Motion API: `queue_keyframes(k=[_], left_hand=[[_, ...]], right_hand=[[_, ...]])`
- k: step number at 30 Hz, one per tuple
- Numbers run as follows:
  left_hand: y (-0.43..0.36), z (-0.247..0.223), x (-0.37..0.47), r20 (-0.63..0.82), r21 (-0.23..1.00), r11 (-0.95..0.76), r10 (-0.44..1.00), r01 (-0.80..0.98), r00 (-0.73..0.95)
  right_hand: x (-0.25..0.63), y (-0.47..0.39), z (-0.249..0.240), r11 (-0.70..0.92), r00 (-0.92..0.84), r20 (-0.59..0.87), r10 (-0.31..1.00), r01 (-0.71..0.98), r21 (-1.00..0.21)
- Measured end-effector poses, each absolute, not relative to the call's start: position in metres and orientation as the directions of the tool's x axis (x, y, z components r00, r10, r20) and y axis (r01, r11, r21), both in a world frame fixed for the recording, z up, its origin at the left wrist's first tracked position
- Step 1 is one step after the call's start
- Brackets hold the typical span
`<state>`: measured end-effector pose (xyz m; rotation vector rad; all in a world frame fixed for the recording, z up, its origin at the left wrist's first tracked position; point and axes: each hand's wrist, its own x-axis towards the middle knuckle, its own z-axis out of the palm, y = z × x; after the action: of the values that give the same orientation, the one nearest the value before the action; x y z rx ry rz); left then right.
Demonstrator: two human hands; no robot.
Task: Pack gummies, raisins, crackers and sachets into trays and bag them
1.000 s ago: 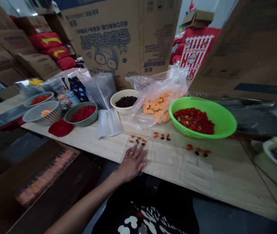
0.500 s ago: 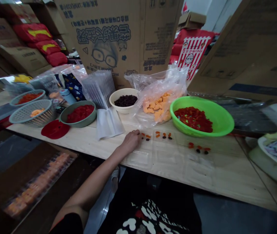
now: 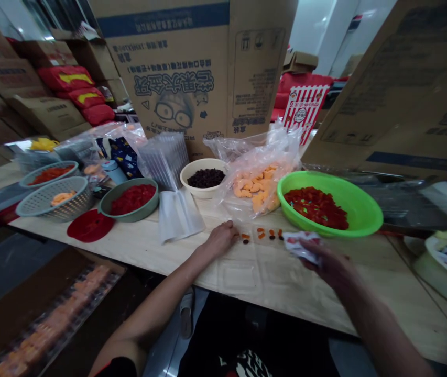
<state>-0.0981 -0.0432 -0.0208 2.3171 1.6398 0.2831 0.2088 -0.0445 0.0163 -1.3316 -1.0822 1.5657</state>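
the right hand (image 3: pixel 327 263), stretched in past the worktop's (image 3: pixel 400 309) near edge, grasps red-and-white packets (image 3: pixel 300 245). the left hand (image 3: pixel 222 239) curls at the clear tray (image 3: pixel 239 275) by that edge; i cannot tell its grip.

White packets with red print (image 3: pixel 301 245), crinkled and glossy, are gripped in a bunch by the right hand (image 3: pixel 321 262), raised over the worktop (image 3: pixel 368 283) just short of the bright green bowl. A clear, shallow tray (image 3: pixel 239 276) lies flat on the worktop, its far edge beside the left hand's (image 3: pixel 223 238) curled fingers, which hide part of its contents. An orange piece (image 3: pixel 245 235) and a dark piece (image 3: pixel 246 242) show there; the adjoining clear tray (image 3: pixel 272 273) bears more of both colours
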Motion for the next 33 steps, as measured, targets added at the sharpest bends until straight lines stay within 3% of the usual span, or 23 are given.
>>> queue_keyframes(k=[3, 5, 8, 10, 13, 17, 25, 27, 30, 33], left_hand=[[-0.048, -0.023, -0.097, 0.083, 0.689, -0.204, 0.975, 0.695, 0.204], [-0.051, -0.023, -0.096, 0.056, 0.899, -0.079, 0.996, 0.430, 0.065], [-0.052, -0.018, -0.103, -0.098, 0.993, 0.095, 0.995, 0.069, 0.037], [-0.050, -0.015, -0.117, -0.175, 0.984, 0.174, 0.984, -0.037, -0.021], [-0.046, -0.013, -0.151, -0.192, 0.978, 0.206, 0.953, 0.037, -0.234], [-0.047, -0.019, -0.197, -0.166, 0.956, 0.254, 0.879, 0.144, -0.447], [-0.082, -0.013, -0.222, 0.064, 0.890, 0.221, 0.804, 0.398, -0.591], [-0.092, -0.012, -0.209, 0.090, 0.908, 0.151, 0.840, 0.390, -0.535], [-0.105, -0.018, -0.179, 0.003, 0.952, 0.079, 0.963, 0.296, -0.268], [-0.110, -0.025, -0.150, -0.030, 0.906, 0.065, 0.996, 0.419, -0.088]], right_hand=[[0.147, -0.038, 0.011, -0.338, -0.221, -0.306, 0.926, -0.126, -0.933], [0.111, -0.030, 0.010, -0.305, -0.263, -0.261, 0.929, -0.140, -0.942], [0.069, -0.020, 0.013, -0.218, -0.374, -0.177, 0.911, -0.069, -0.974], [0.043, -0.014, 0.016, -0.167, -0.445, -0.184, 0.876, 0.077, -0.983], [0.001, -0.005, 0.018, -0.131, -0.491, -0.256, 0.833, 0.275, -0.953], [-0.046, 0.008, 0.014, -0.086, -0.500, -0.263, 0.825, 0.348, -0.934], [-0.046, 0.029, 0.020, -0.024, -0.441, -0.195, 0.876, 0.363, -0.931], [-0.026, 0.028, 0.030, 0.002, -0.441, -0.153, 0.884, 0.331, -0.943], [0.015, 0.019, 0.042, 0.106, -0.536, -0.132, 0.834, 0.390, -0.915], [0.053, 0.000, 0.046, 0.351, -0.621, -0.207, 0.756, 0.652, -0.672]])
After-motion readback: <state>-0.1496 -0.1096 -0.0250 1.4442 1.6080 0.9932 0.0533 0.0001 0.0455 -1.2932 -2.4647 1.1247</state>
